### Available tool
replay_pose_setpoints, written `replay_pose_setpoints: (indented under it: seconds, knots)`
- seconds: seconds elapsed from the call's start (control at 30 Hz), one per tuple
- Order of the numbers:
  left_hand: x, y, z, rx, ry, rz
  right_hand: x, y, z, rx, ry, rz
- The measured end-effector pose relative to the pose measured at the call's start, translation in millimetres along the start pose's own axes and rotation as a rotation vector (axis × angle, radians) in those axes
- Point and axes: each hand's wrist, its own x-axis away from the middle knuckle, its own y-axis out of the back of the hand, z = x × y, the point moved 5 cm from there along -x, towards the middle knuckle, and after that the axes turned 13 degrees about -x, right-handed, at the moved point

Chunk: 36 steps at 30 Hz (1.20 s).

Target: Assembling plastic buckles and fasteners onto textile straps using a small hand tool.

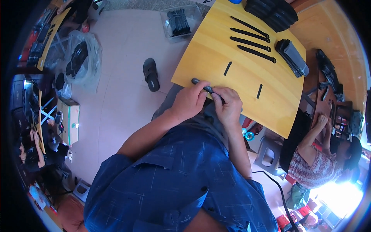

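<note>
At the near edge of a yellow wooden table [201, 50], my left hand [189, 101] and my right hand [228, 104] grip a dark strap [208, 89] between them, fingers pinched close together. Its rounded end sticks out past my left fingertips; the rest is partly covered by my fingers. Beyond my hands lie two short black strips [228, 68], set apart. Farther off, several long black straps with looped ends [251, 44] are laid out in a row. To their right sits a stack of grey and black straps [291, 58].
A large black bundle [270, 14] occupies the table's far end. Left of the table, a clear bin [167, 29] holds black bundles, and a dark slipper [151, 74] lies on the floor. A grey stool [268, 154] stands at the right, near a seated person [315, 166].
</note>
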Motion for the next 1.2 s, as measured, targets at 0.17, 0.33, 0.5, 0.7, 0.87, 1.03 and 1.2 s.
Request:
replay_pose_setpoints:
  seconds: [0.17,0.33,0.5,0.7,0.87,1.03,1.2]
  knots:
    - [-0.6,-3.2,3.3,0.001,0.051,-0.008,0.6,0.7,-0.1,-0.012,-0.017,0.002]
    - [0.4,1.0,-4.2,-0.046,0.123,-0.02,0.2,-0.2,0.1,-0.011,-0.021,0.01]
    - [2.1,-1.7,-4.9,-0.145,0.093,-0.045,3.7,-2.1,1.9,0.051,0.045,-0.029]
    - [0.4,-1.5,-5.2,-0.238,0.123,-0.039,3.8,-3.8,0.9,0.056,0.02,-0.034]
    - [0.8,0.4,-6.6,-0.275,0.207,0.002,4.2,-4.9,2.8,0.065,0.059,-0.033]
    - [-1.2,5.9,1.3,-0.318,0.15,-0.038,4.1,-4.7,1.1,0.056,0.06,-0.048]
    - [-0.8,10.6,4.5,-0.303,0.048,-0.191,4.3,-4.2,1.9,0.039,0.03,-0.041]
